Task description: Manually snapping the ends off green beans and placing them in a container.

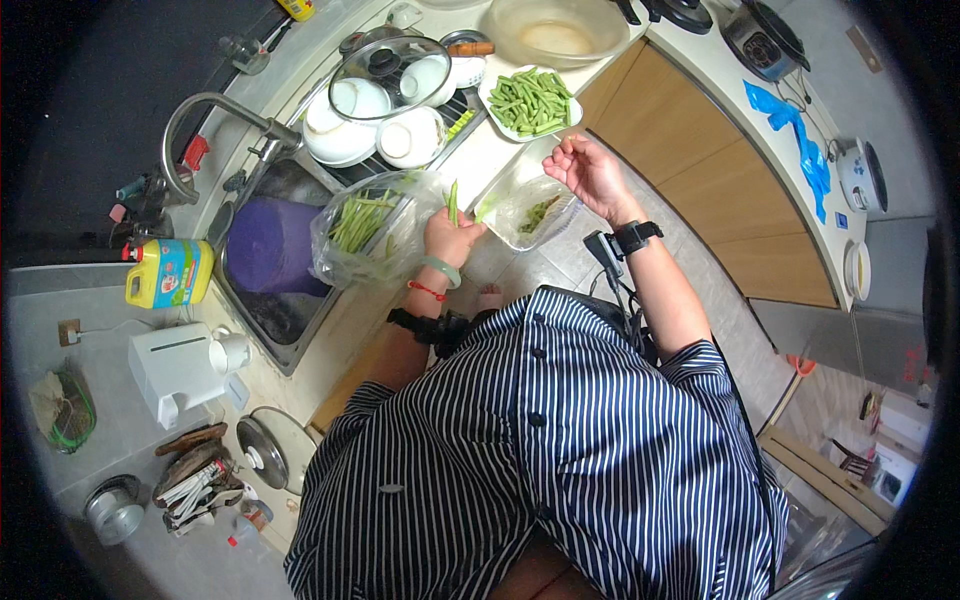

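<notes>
My left hand (448, 238) holds a green bean (453, 204) upright at the counter's edge. Just to its left lies an open clear plastic bag (412, 196) with long green beans (363, 222) inside. My right hand (587, 171) is raised with curled fingers; whether a small bit is between the fingertips cannot be told. Below it is a bin (534, 238) lined with a clear bag, with green scraps (538, 214) at its bottom. A white dish (517, 137) heaped with short bean pieces (531, 100) stands on the counter beyond my hands.
At the left, a sink (289, 358) holds a purple basin (274, 244) under a curved faucet (217, 99). White bowls (411, 138) and a glass lid (390, 75) sit on a drying rack. A large translucent bowl (559, 34) stands behind the bean dish. Wooden cabinets (705, 165) curve along the right.
</notes>
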`<move>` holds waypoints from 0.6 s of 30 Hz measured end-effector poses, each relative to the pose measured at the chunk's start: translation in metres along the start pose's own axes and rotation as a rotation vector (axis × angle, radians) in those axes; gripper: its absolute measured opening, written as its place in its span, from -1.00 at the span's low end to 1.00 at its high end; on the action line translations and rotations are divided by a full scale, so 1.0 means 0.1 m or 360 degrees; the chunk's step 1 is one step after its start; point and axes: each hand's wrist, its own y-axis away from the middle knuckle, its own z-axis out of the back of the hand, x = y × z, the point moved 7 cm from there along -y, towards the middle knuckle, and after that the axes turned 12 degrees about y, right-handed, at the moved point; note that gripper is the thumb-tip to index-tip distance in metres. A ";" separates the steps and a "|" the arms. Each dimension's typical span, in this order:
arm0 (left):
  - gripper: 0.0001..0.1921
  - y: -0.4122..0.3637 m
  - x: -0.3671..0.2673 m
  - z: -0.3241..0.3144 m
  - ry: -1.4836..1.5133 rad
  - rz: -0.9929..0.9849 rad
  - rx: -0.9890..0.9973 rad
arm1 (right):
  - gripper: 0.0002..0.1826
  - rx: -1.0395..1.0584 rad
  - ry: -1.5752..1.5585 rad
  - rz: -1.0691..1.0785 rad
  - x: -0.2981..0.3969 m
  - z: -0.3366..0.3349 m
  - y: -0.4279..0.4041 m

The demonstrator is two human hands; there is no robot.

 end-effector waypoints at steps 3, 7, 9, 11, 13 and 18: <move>-0.71 -0.02 0.04 0.21 -0.0238 -0.0083 -0.0039 | -0.75 0.0021 -0.0116 0.0077 -0.02 0.06 -0.05; -0.71 0.05 -0.03 0.22 0.0028 -0.0040 0.0053 | -0.75 -0.0167 0.0321 -0.0161 -0.28 0.31 -0.12; -0.71 0.10 -0.12 0.16 0.0157 -0.0082 0.0080 | -0.73 0.0025 0.1512 -0.0145 -0.48 0.37 -0.17; -0.71 0.13 -0.21 0.09 0.0192 -0.0076 0.0101 | -0.77 0.0055 0.1806 -0.0099 -0.62 0.41 -0.17; -0.70 0.15 -0.23 0.02 0.0226 -0.0070 0.0123 | -0.80 0.0240 0.2616 -0.0046 -0.78 0.41 -0.17; -0.68 0.18 -0.29 -0.06 0.0462 -0.0146 0.0145 | -0.81 0.0255 0.2880 -0.0197 -0.89 0.38 -0.16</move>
